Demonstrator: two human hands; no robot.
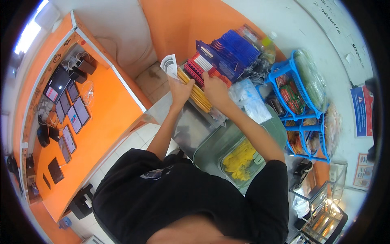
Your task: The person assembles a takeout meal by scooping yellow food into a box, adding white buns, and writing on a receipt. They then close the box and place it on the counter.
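My left hand (181, 92) is closed around the lower end of a white printed paper slip (169, 66), its fingers against a row of yellow flat packs (200, 99). Beside it, my right hand (216, 90) reaches over the row, its fingers curled in at the red packs (194, 72); what they pinch, if anything, is hidden. Behind them stand pale-edged packs (202, 62) and dark blue flat packs (235, 49) in long rows. Beneath my right forearm lies a lidded tub of yellow food (239, 160) inside a larger greenish container (211, 150).
To the right are blue stacked baskets (292, 87) of packets, a clear plastic bag (248, 95) and a bottle (269, 39). An orange counter (99, 132) at left carries several phones (77, 116) and cables. A glass-and-metal case (325, 211) stands at lower right.
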